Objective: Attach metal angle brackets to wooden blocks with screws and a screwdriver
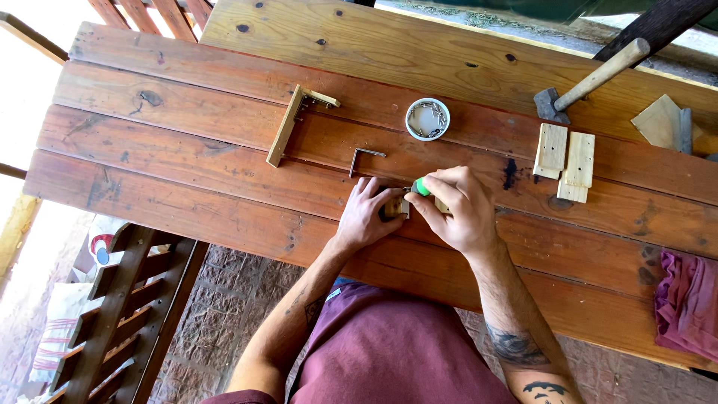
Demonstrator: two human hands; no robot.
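My left hand [368,211] presses down on a small wooden block [395,207] on the plank table [224,172]. My right hand [458,207] grips a tool with a green handle [422,187], its tip pointing at the block; most of the tool is hidden by the fingers. A metal L-shaped bracket [362,157] lies just beyond my left hand. Further back stands a small white round tub of screws [428,118].
A joined L-shaped pair of wood strips [290,121] lies left of the tub. A hammer [591,78] rests at the back right, with flat wood pieces [566,158] below it and another wood piece [662,122] beside it. A pink cloth [686,303] sits at the right edge. A wooden chair [123,314] stands lower left.
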